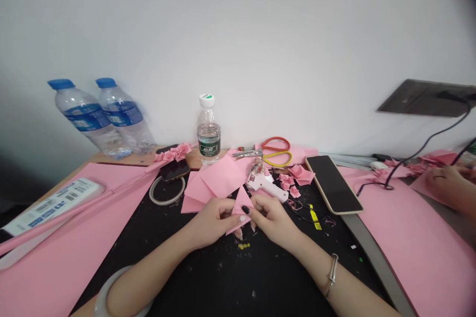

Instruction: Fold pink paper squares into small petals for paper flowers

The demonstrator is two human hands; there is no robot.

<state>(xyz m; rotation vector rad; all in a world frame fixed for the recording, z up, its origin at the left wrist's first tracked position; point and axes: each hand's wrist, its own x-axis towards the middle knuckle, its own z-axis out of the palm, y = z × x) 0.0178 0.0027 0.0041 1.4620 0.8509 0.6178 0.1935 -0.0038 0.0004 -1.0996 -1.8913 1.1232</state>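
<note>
Between my two hands is a folded piece of pink paper (242,204), pointed at the top. My left hand (212,223) pinches its left side, thumb in front. From the right, my right hand (273,220) grips it too, its dark-nailed thumb pressing on the front. Several loose pink paper sheets (219,178) lie just behind my left hand. A white glue gun (267,185) rests behind the right one, with scissors (266,154) with red and yellow handles beyond it. Small folded paper flowers (288,182) sit beside the glue gun.
A tape roll (167,201) lies at left, near a long paper-flower stem (130,181). Water bottles (208,141) stand along the wall. A phone (333,183) lies at right, before a cable (420,141) from the wall socket. Another person's hand (449,183) is at far right.
</note>
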